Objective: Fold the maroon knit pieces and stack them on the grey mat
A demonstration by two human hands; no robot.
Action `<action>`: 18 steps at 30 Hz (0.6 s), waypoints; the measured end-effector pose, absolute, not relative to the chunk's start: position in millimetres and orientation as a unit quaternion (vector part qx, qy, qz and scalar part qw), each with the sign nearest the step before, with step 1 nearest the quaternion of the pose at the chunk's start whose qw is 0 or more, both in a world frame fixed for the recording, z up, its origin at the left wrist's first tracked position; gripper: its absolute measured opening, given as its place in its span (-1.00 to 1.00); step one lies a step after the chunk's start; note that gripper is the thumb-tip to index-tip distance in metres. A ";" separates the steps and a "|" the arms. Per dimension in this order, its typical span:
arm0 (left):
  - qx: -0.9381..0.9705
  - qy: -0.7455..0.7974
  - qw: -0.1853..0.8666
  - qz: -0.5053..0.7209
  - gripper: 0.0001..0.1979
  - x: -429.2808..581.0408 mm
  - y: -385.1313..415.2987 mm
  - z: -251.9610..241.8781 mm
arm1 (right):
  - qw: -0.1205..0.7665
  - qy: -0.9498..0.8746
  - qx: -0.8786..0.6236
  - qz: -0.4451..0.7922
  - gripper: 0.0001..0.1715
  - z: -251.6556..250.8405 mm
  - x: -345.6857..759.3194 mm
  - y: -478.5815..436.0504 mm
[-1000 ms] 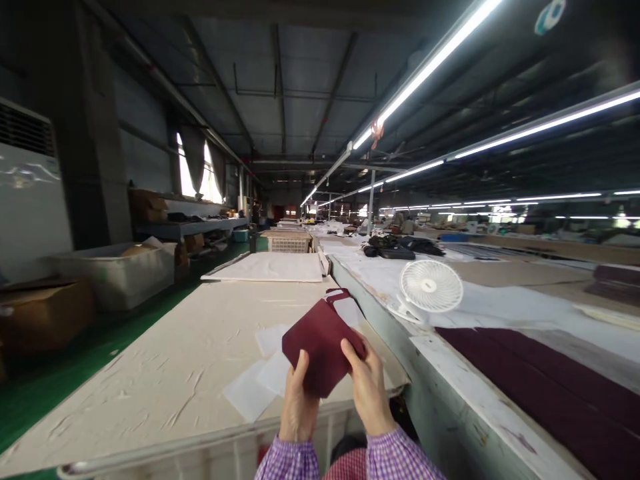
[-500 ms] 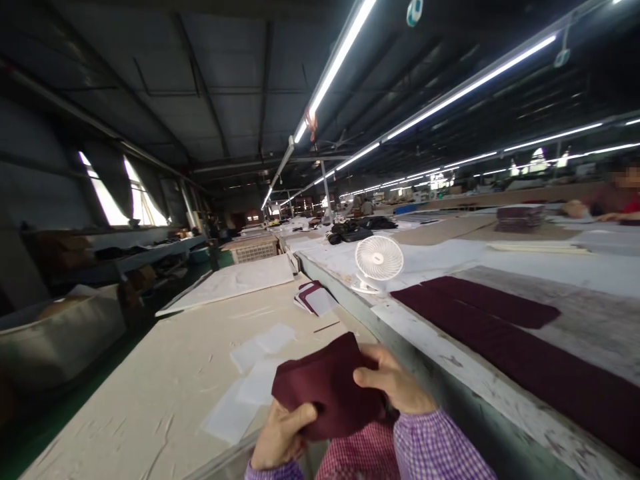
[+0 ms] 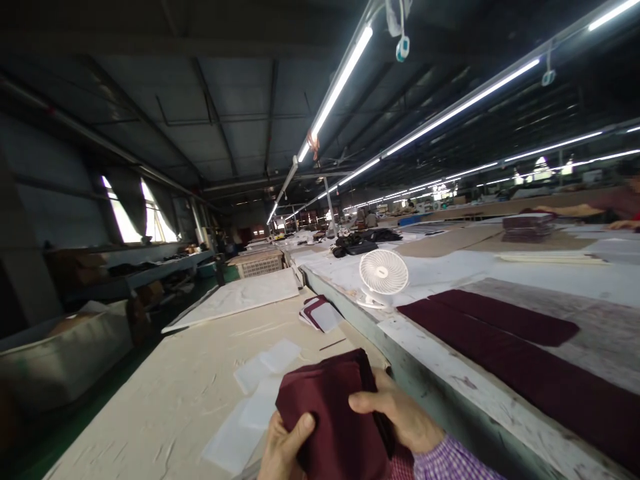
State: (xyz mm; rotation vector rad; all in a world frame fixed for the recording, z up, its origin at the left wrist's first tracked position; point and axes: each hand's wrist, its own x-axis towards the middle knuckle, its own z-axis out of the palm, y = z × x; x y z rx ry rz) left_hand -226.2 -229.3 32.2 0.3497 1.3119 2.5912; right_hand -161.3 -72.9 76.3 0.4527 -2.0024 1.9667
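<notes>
Between my two hands is a stack of maroon fabric pieces (image 3: pixel 333 417), held up over the near edge of the cream table. My left hand (image 3: pixel 287 443) grips its lower left side, thumb on the front face. On the right side my right hand (image 3: pixel 397 410) is closed on the stack, its thumb also pressed on the front. The fingers behind the cloth are mostly hidden. Just left of the stack, several translucent white sheets (image 3: pixel 260 390) lie on the table. Beyond it rests a small pile of maroon and white pieces (image 3: pixel 320 313).
A white clip fan (image 3: pixel 383 273) stands on the edge of the higher table at right. Long maroon fabric strips (image 3: pixel 520 373) lie on that table. A white board (image 3: pixel 235 300) lies at the far end of the cream table (image 3: pixel 150 400). Another person's arm (image 3: pixel 575 210) shows at far right.
The maroon stack has tilted more upright and sits slightly lower in view, its layered edges now showing on the right. Both hands keep hold of it. The camera view has shifted a little.
</notes>
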 end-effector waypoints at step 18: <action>0.037 0.622 -0.171 0.764 -0.32 -202.0 -215.7 24.1 | 0.534 -0.813 0.094 0.211 -0.76 46.3 -177.5 -109.2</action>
